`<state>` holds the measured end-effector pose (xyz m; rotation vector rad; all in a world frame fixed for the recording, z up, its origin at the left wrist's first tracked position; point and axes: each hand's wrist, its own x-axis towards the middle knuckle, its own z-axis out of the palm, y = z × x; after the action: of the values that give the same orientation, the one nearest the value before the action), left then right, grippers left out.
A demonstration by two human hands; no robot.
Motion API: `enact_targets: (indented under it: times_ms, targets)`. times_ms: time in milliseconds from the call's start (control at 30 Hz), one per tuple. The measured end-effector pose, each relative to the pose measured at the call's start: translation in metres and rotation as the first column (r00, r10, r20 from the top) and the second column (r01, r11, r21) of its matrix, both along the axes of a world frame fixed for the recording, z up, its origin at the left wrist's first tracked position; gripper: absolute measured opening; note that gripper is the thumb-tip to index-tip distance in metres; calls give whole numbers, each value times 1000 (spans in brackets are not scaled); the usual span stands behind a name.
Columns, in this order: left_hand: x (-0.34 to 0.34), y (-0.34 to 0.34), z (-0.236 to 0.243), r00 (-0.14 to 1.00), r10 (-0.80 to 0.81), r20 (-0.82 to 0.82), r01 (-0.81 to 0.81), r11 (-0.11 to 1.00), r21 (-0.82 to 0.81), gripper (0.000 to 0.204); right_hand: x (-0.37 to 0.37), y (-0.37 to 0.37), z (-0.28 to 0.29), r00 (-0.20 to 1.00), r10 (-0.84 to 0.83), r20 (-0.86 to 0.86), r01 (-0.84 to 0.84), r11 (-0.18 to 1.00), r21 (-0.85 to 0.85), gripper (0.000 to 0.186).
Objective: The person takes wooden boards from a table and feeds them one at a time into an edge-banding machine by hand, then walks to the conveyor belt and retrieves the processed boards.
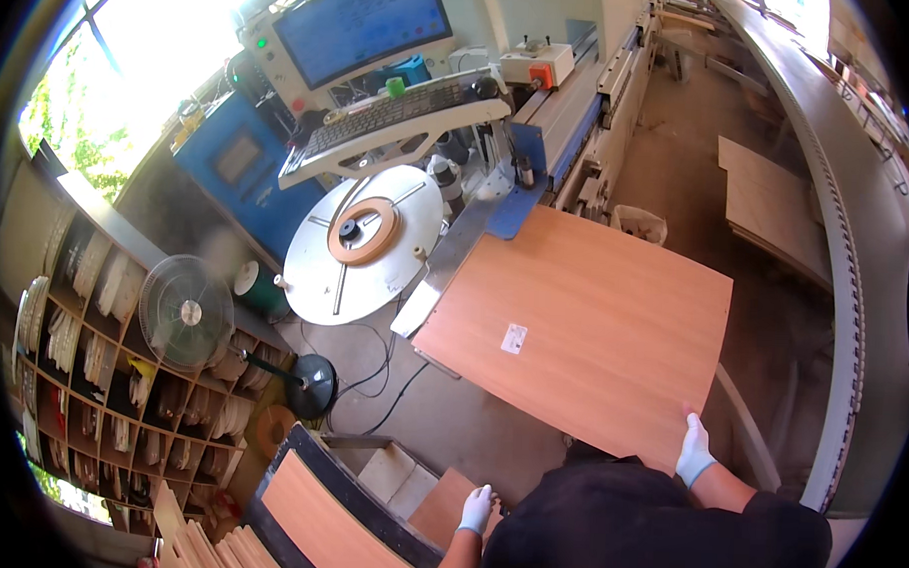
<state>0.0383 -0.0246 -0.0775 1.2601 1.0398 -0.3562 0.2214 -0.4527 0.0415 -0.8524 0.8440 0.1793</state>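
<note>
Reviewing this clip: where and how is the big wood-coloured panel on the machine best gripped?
Best gripped on the near edge of the panel, from the person's side: it lies flat with that edge overhanging toward them. The right hand already grips its near right corner; the left hand is off it.

Gloved right hand gripping wooden panel

Small white rectangular label near the middle of the reddish-brown panel; blue-lit, white-framed monitor screen standing above the keyboard.
</note>
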Motion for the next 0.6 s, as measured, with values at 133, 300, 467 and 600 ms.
enact_targets:
  times_ms: [133,300,467,600]
  targets:
    - [54,5,30,955,-125,270,61,970,233,38,34,-14,7,1000,19,18,-21,993,119,40]
    - [123,52,196,774,14,633,-290,897,334,24,69,-35,10,999,19,30,-26,969,247,44]
    - [205,29,434,521,-320,792,-635,475,609,20,113,-56,12,997,32,74,-43,987,157,48]
    - [180,-21,591,668,-744,14,-410,-352,841,69,140,-62,36,997,12,75,-11,1000,-14,51]
